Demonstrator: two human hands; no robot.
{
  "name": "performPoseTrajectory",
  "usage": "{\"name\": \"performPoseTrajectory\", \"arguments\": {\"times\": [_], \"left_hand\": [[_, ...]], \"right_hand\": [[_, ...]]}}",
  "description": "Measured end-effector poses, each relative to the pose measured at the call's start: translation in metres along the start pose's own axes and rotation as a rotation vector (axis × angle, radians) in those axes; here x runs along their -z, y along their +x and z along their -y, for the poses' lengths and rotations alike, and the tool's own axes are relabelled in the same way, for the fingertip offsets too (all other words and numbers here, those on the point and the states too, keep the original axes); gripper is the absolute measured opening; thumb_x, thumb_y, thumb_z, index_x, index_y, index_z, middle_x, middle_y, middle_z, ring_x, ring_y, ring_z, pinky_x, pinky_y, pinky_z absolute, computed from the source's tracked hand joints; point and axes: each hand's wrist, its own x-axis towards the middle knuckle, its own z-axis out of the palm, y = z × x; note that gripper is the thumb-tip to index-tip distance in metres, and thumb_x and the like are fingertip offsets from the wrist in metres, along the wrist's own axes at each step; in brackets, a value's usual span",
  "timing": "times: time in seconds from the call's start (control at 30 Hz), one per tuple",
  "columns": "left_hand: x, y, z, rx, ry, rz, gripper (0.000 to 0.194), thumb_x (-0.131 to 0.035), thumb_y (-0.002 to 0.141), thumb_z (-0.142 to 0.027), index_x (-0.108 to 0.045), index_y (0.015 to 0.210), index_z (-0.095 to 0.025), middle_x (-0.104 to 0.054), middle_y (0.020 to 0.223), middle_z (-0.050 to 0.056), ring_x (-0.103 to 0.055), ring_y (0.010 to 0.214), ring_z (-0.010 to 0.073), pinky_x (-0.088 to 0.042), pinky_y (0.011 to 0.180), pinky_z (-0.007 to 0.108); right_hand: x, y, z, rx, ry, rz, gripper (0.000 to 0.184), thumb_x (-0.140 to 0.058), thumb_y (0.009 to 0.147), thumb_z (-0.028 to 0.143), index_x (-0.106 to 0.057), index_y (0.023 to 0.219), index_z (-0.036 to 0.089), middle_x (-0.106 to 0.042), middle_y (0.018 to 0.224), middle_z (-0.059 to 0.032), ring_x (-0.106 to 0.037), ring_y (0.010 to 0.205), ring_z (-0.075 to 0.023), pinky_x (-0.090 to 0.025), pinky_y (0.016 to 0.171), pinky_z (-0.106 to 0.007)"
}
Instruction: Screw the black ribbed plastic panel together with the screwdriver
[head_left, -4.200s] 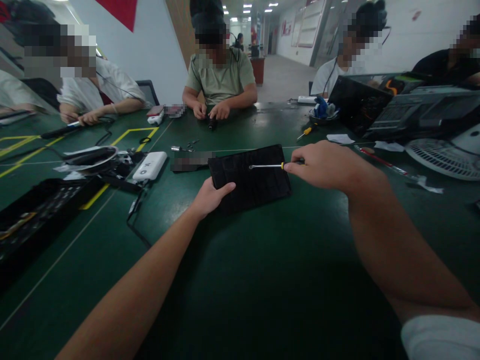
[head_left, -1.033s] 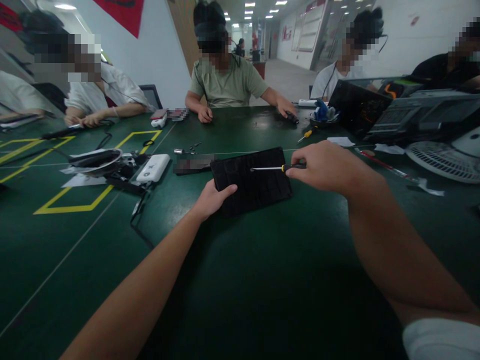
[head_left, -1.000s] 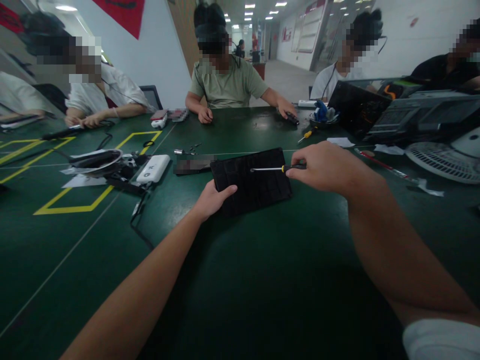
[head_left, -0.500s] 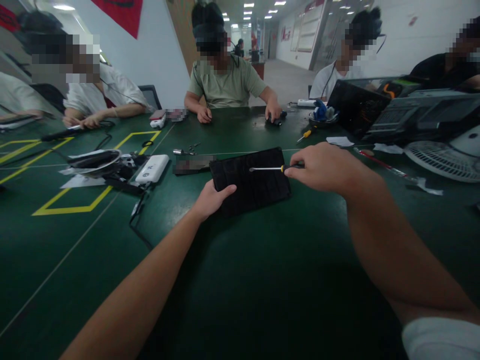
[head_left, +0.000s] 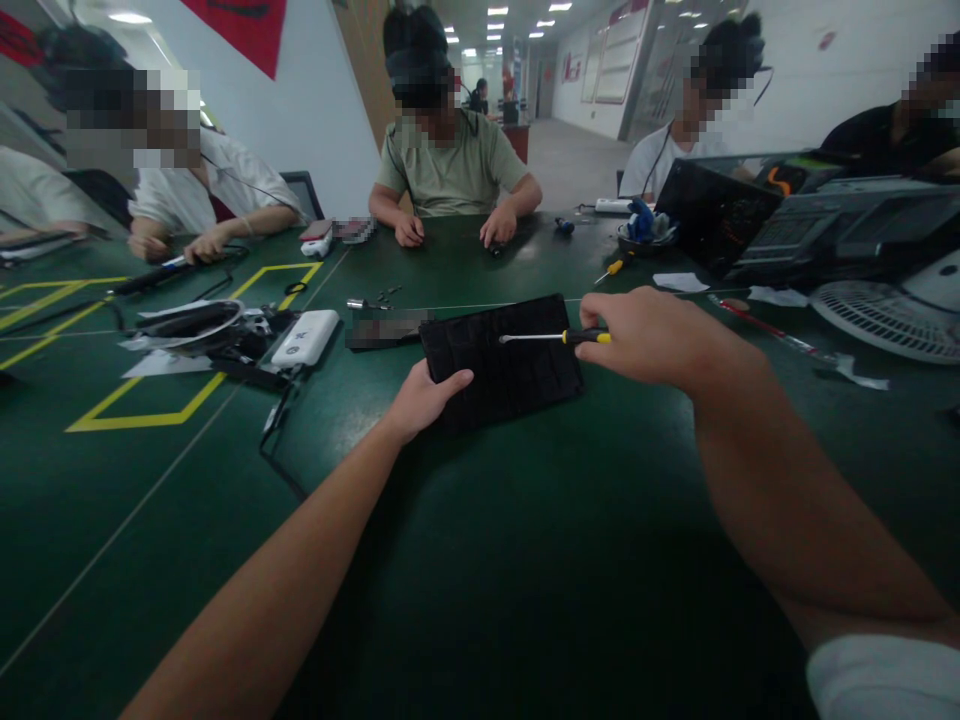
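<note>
A flat black panel (head_left: pixel 517 375) lies on the green table (head_left: pixel 480 560) in front of me. My left hand (head_left: pixel 421 398) grips its near left corner, thumb on top. My right hand (head_left: pixel 651 335) is closed round the yellow and black handle of a thin screwdriver (head_left: pixel 551 337). The metal shaft points left and its tip rests on the panel's upper middle.
A white power bank (head_left: pixel 305 337), cables and a black tray (head_left: pixel 191 325) lie to the left. Small screws (head_left: pixel 375 298) sit behind the panel. Dismantled black equipment (head_left: pixel 825 215) and a white fan grille (head_left: pixel 889 315) stand right. Other people sit around the table's far side.
The person opposite has drawn a hand back from the table's right to in front of the body. My hands, panel and screwdriver stay nearly where they were; more of the yellow handle shows.
</note>
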Motion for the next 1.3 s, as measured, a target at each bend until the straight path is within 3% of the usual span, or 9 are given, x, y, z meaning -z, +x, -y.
{"name": "performPoseTrajectory", "arguments": {"times": [0.3, 1.0, 1.3], "left_hand": [[-0.0010, -0.0010, -0.0019, -0.007, -0.006, -0.009, 0.054, -0.091, 0.083, -0.047, -0.078, 0.126, -0.018, -0.084, 0.134, 0.016, -0.077, 0.131, 0.0401, -0.058, 0.118, 0.064], [-0.0019, -0.0010, -0.0001, -0.001, -0.033, -0.022, 0.057, -0.094, 0.081, -0.049, -0.078, 0.126, -0.018, -0.083, 0.134, 0.016, -0.077, 0.130, 0.0399, -0.058, 0.117, 0.063], [-0.0026, 0.0006, 0.0015, -0.009, -0.015, -0.031, 0.057, -0.094, 0.081, -0.048, -0.077, 0.126, -0.018, -0.083, 0.135, 0.016, -0.076, 0.132, 0.0403, -0.056, 0.120, 0.064]], "right_hand": [[-0.0011, 0.0013, -0.0016, 0.014, 0.049, 0.008, 0.022, -0.065, 0.097, 0.042, -0.077, 0.108, 0.026, -0.078, 0.094, -0.0112, -0.068, 0.082, -0.0307, -0.039, 0.068, -0.039], [-0.0033, 0.0024, -0.0050, 0.054, 0.032, -0.032, 0.024, -0.066, 0.097, 0.042, -0.078, 0.107, 0.024, -0.079, 0.095, -0.0120, -0.070, 0.086, -0.0307, -0.039, 0.066, -0.039], [-0.0048, 0.0030, -0.0058, 0.040, 0.059, -0.036, 0.024, -0.070, 0.097, 0.042, -0.080, 0.108, 0.023, -0.080, 0.100, -0.0131, -0.072, 0.090, -0.0320, -0.043, 0.073, -0.041]]}}
